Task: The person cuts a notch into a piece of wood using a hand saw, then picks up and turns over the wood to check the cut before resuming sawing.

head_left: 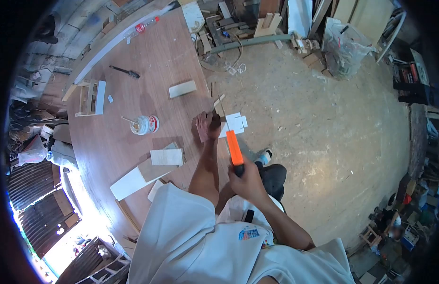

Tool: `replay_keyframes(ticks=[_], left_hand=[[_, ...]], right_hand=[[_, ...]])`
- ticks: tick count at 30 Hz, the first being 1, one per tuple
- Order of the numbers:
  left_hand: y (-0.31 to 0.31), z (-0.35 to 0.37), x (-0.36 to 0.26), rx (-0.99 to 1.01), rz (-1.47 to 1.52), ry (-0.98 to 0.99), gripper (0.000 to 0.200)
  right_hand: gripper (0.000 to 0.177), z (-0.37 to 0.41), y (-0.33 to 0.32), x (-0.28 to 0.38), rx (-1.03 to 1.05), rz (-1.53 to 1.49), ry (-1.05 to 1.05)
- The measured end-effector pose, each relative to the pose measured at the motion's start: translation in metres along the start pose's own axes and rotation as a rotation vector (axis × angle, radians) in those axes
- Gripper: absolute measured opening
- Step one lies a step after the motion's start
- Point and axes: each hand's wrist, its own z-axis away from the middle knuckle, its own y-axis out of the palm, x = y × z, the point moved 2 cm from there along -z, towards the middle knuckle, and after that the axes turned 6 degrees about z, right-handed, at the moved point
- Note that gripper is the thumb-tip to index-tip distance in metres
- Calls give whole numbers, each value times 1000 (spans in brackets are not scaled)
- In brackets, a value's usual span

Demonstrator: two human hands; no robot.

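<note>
Nearest to me, I see the right hand (pixel 247 179) closed tight around one orange tool (pixel 234 146), which points toward the table edge. A little farther, the left hand (pixel 207 125) lies open and flat on the edge of the table (pixel 115 142). Beyond it I count one glue jar (pixel 144 124), one pale block (pixel 182 88) and one dark tool (pixel 126 71).

The person wears a white T-shirt (pixel 181 236) (small blue print (pixel 250 233)) and dark trousers (pixel 274 179).
</note>
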Motion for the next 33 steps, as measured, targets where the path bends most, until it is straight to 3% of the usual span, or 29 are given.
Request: replay_keyframes(ticks=[3,6,8,10,13,14,18,21,22,23,24,25,27,30,33], left_hand=[[20,6,16,62,-21,-36,9],[3,-1,0,71,17,-7,10],[-5,4,3,87,56,-25,10],[-1,2,-3,-112,-125,126,10],[-3,0,-4,-5,-6,2,11],[-3,-1,-5,73,13,-96,12],[9,0,6,51,-37,-42,12],[1,13,4,20,-21,-14,11],[6,7,3,38,-25,7,10],[10,-1,9,51,-40,25,10],[22,5,21,-90,-55,99,10],[13,21,16,-55,-56,83,10],[2,-2,-1,59,2,21,11],[3,-5,-1,53,4,24,11],[-3,3,0,37,0,27,10]], right_hand=[[11,-6,1,-34,-34,107,-73],[11,-98,26,-58,23,38,-13],[12,-96,32,-60,19,58,-40],[12,-65,28,-51,-48,99,-107],[12,-5,0,-15,-19,62,-4],[13,-13,1,-29,-14,67,-16],[10,-92,31,-72,-26,-37,-87],[9,-83,29,-64,-2,34,-31],[8,-58,27,-70,-98,59,-97],[9,-37,17,-55,-52,33,-88],[10,-10,9,-40,-8,7,-30],[10,4,8,-42,-4,8,8],[11,-20,5,-46,-42,81,-31],[12,-96,24,-63,-40,62,-44],[12,-75,27,-49,-23,91,-52]])
